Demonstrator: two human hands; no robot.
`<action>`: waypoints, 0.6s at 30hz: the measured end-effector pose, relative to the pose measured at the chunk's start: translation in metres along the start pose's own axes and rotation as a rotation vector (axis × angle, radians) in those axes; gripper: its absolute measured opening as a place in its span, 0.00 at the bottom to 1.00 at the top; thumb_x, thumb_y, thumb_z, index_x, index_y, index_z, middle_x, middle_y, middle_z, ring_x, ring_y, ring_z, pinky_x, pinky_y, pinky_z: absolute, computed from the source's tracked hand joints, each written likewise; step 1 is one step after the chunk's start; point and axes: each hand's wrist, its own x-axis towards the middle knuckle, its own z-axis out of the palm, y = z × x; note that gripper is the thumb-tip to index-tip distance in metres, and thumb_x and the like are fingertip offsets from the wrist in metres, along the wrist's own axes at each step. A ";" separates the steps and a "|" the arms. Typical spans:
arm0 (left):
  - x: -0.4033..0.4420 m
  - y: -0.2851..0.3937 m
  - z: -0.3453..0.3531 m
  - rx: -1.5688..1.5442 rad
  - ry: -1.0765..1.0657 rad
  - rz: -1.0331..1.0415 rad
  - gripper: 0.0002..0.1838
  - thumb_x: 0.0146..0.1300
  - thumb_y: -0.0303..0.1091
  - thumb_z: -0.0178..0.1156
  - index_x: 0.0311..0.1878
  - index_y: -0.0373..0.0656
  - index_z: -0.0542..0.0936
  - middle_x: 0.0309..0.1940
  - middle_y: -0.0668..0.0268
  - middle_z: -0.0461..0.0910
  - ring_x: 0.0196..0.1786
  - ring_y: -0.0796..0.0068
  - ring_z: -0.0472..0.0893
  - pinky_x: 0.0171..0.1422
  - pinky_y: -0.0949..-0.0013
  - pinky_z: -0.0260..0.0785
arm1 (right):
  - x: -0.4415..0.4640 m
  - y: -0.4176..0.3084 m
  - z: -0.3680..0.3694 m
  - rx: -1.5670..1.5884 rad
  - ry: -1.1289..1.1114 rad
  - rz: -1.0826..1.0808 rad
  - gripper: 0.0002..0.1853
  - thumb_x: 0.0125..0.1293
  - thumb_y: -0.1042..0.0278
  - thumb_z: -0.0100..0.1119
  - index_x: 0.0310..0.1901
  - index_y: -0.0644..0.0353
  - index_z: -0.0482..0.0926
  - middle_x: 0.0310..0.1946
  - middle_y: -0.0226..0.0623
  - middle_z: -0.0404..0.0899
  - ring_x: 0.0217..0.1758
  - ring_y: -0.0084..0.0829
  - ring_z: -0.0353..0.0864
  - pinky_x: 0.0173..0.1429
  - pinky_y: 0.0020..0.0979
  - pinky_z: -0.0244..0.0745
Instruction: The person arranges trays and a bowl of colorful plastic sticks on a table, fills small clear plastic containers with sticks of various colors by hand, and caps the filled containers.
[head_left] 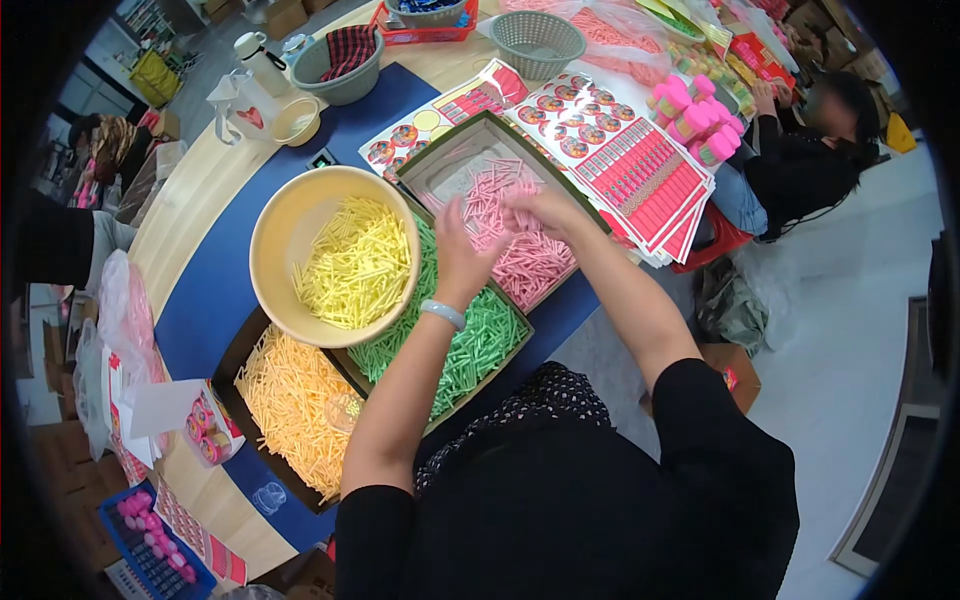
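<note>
My left hand [467, 257], with a pale bracelet on its wrist, is over the edge of the box of pink sticks [535, 262], its thumb and fingers apart. Close beside it, my right hand [548, 212] has its fingers curled around some pink sticks above the same box. Below my left forearm is a box of short green sticks [480, 340]. A large cream-coloured basin [268, 235] of yellow sticks [355, 265] stands left of my hands. Nearer to me on the left lies a box of orange sticks [290, 400], with a small clear cup on top.
Printed sticker sheets [640, 170] lie beyond the pink box, with pink-lidded jars [690, 115] by them. A grey-green basket [538, 45], a bowl with a checked cloth [340, 65] and a small yellow bowl [297, 121] stand farther back. Another person [810, 150] sits at the right.
</note>
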 end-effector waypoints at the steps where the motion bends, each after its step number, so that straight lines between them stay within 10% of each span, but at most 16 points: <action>1: -0.001 0.009 -0.001 0.308 -0.006 0.273 0.42 0.45 0.50 0.63 0.61 0.41 0.60 0.58 0.52 0.60 0.59 0.58 0.63 0.62 0.63 0.56 | 0.001 0.002 0.001 -0.022 -0.039 0.035 0.08 0.50 0.76 0.53 0.33 0.66 0.77 0.26 0.38 0.78 0.22 0.26 0.75 0.23 0.19 0.69; 2: -0.003 0.015 -0.004 0.619 -0.014 0.543 0.42 0.43 0.46 0.66 0.61 0.41 0.60 0.57 0.52 0.62 0.59 0.57 0.64 0.62 0.65 0.57 | 0.002 0.005 0.003 -0.045 -0.079 0.070 0.08 0.50 0.77 0.52 0.33 0.66 0.77 0.26 0.38 0.78 0.22 0.26 0.75 0.22 0.19 0.69; 7: -0.014 0.021 -0.023 0.534 -0.410 0.455 0.47 0.28 0.40 0.72 0.58 0.41 0.63 0.55 0.55 0.65 0.55 0.60 0.67 0.61 0.62 0.57 | -0.025 0.002 0.051 -0.063 -0.104 0.153 0.09 0.52 0.76 0.50 0.35 0.65 0.76 0.31 0.40 0.78 0.27 0.29 0.77 0.24 0.21 0.71; 18: -0.042 0.037 -0.037 0.645 -0.211 0.485 0.41 0.30 0.41 0.71 0.54 0.41 0.67 0.52 0.59 0.68 0.53 0.61 0.69 0.58 0.66 0.61 | -0.019 0.019 0.067 0.020 -0.237 0.212 0.10 0.52 0.74 0.54 0.37 0.65 0.75 0.32 0.41 0.78 0.31 0.30 0.78 0.30 0.24 0.76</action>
